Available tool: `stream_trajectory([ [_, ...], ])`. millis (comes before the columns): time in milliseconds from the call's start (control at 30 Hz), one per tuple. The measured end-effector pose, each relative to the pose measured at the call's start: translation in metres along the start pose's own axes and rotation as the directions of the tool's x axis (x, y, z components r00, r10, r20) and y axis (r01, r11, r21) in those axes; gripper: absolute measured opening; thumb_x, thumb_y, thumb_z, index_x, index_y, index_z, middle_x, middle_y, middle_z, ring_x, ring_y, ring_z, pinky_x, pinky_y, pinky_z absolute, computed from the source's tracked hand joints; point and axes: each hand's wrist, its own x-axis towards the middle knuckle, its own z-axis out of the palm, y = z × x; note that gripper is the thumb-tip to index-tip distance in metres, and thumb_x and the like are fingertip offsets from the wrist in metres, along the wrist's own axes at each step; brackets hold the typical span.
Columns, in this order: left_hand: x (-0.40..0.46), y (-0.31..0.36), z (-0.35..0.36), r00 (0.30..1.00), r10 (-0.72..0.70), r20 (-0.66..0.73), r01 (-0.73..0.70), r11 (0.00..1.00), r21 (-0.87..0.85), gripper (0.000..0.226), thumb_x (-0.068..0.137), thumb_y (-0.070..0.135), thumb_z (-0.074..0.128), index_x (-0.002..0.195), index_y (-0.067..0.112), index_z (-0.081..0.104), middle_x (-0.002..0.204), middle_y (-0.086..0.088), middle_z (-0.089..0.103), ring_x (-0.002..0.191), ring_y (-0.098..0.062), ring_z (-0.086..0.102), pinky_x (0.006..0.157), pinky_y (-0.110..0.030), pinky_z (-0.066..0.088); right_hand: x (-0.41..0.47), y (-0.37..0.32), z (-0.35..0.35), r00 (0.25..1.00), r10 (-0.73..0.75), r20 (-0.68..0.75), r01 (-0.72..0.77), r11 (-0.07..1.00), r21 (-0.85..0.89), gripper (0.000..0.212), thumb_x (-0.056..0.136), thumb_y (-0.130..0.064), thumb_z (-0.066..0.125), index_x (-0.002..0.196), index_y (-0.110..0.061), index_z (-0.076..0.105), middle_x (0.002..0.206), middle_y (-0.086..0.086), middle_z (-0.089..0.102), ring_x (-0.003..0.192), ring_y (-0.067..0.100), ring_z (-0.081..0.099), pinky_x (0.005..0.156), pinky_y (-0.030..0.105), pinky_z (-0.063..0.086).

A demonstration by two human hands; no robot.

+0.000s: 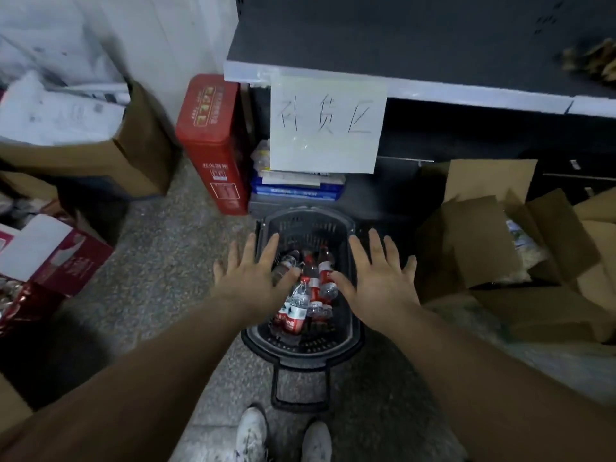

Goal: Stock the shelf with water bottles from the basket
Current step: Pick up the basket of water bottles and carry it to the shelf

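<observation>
A black plastic basket stands on the floor in front of my feet. Several clear water bottles with red labels lie in it. My left hand hovers over the basket's left side, fingers spread, palm down, holding nothing. My right hand hovers over the right side, also spread and empty. Above the basket runs a dark shelf with a white front edge, and a handwritten paper sign hangs from it.
A red box leans left of the shelf. Blue and white packs are stacked under the sign. Open cardboard boxes sit on the right, and more boxes on the left. My white shoes stand below the basket's handle.
</observation>
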Motion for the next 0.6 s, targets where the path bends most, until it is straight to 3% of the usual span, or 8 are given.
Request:
stream_trajectory([
  [267,0.085,-0.059,0.115,0.993,-0.076,0.095,0.081,0.995,-0.052,0.08,0.088,0.074,0.02,0.153,0.036,-0.009,0.164,-0.007,-0.009,0.15,-0.034,-0.01,0.118,-0.058,-0.001,0.075,0.007,0.136,0.985,0.052,0.162,-0.048,0.999,-0.024,0.075,0.098,-0.067,0.018,0.158,-0.033,-0.008,0.168,0.001,-0.015,0.154,0.028,-0.012,0.121,0.063,0.004],
  [600,0.168,-0.091,0.224,0.995,-0.089,0.054,0.092,0.995,-0.038,0.079,0.09,0.068,0.029,0.154,0.032,0.0,0.164,-0.008,-0.002,0.15,-0.035,-0.003,0.116,-0.063,0.008,0.144,0.022,0.264,0.977,0.102,0.187,-0.101,0.995,-0.015,0.071,0.101,-0.061,0.025,0.159,-0.03,-0.002,0.169,0.003,-0.009,0.154,0.03,-0.006,0.119,0.064,0.009],
])
